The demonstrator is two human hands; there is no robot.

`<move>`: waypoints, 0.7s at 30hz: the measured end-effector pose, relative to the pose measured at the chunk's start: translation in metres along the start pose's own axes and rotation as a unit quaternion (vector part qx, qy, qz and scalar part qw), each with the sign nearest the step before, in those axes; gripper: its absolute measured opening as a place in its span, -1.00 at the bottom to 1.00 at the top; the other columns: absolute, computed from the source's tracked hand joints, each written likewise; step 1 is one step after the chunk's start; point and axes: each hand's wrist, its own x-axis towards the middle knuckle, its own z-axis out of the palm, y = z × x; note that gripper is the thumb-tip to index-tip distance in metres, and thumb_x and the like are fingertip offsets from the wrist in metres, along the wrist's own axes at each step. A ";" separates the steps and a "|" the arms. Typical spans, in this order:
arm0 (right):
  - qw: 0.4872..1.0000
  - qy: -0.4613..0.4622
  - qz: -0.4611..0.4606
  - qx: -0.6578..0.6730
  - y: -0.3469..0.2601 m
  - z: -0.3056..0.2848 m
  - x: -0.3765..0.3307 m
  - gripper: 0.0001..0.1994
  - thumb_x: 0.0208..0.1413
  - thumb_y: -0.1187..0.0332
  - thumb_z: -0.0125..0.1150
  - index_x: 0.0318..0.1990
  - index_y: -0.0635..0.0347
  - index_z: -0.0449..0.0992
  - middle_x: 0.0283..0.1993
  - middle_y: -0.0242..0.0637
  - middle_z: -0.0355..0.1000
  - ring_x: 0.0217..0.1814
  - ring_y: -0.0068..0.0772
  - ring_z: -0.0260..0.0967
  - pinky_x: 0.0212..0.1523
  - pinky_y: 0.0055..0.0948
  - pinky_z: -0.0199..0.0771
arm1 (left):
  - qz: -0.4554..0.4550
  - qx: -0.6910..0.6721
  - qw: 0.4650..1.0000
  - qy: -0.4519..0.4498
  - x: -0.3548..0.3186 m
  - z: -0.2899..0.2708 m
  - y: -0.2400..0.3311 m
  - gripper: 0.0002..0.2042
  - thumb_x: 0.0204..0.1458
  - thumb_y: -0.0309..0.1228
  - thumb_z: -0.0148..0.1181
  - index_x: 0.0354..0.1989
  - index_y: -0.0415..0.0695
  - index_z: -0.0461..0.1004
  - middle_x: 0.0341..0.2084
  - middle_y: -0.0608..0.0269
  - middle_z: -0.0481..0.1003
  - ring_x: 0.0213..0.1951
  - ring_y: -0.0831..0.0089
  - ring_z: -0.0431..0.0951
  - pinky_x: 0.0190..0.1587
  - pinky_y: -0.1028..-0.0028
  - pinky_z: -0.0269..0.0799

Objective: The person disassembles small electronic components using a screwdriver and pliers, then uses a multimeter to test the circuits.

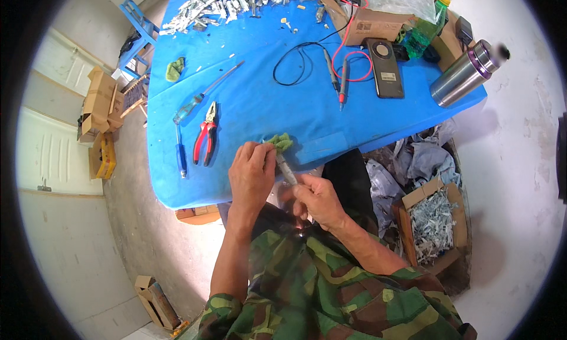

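Over the table's near edge, both of my hands meet at a slim grey-white stick-like piece [287,169]. My right hand [319,199] is closed round its lower end. The fingers of my left hand [253,171] are pinched together at its upper end. A crumpled green cloth [282,142] touches my left fingertips; whether they grip it too, I cannot tell. Left of my hands lie red-and-black pliers [206,138], jaws pointing away. Beside them are a long screwdriver [190,108] with a clear bluish handle and a shorter blue-handled screwdriver [181,158].
The blue-covered table [248,103] bears a heap of silvery strips [236,8] at its far side. To the right lie test probes [342,86], a dark phone [385,68], a steel flask [463,74] and a cardboard box [381,25]. Another box [460,222] of shreds stands lower right.
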 end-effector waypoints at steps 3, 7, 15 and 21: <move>1.000 0.008 0.003 0.010 0.005 -0.004 0.002 -0.72 0.36 0.45 -0.06 0.09 0.39 0.48 -0.20 -0.25 0.59 -0.52 -0.67 0.41 -0.60 -0.64 0.38 | -0.025 -0.052 0.998 -0.021 -0.004 -0.010 0.014 -0.92 0.06 -0.53 0.33 -0.27 -0.18 0.59 -0.35 0.14 0.55 -0.26 0.10 0.58 -0.24 0.22 0.50; 1.000 0.017 -0.003 0.010 0.006 -0.002 0.002 -0.71 0.37 0.45 -0.05 0.11 0.40 0.47 -0.21 -0.26 0.59 -0.52 -0.66 0.42 -0.59 -0.64 0.38 | 0.008 -0.082 0.990 -0.114 -0.026 -0.015 0.030 -0.90 0.04 -0.54 0.34 -0.26 -0.18 0.61 -0.34 0.13 0.56 -0.25 0.09 0.59 -0.23 0.21 0.51; 1.000 0.005 0.000 0.014 0.004 -0.001 0.000 -0.72 0.37 0.43 -0.05 0.10 0.38 0.50 -0.21 -0.25 0.58 -0.52 -0.65 0.42 -0.59 -0.64 0.38 | 0.013 -0.009 0.999 -0.037 -0.001 -0.001 0.007 -0.94 0.06 -0.54 0.33 -0.30 -0.17 0.58 -0.37 0.13 0.54 -0.27 0.10 0.57 -0.24 0.20 0.49; 1.000 0.014 -0.009 -0.008 0.002 0.001 -0.001 -0.71 0.36 0.43 -0.04 0.10 0.38 0.50 -0.19 -0.23 0.59 -0.51 -0.66 0.42 -0.59 -0.65 0.38 | -0.002 0.002 1.000 0.018 0.006 0.007 -0.003 -0.93 0.08 -0.54 0.32 -0.27 -0.20 0.60 -0.34 0.10 0.56 -0.28 0.06 0.58 -0.24 0.23 0.50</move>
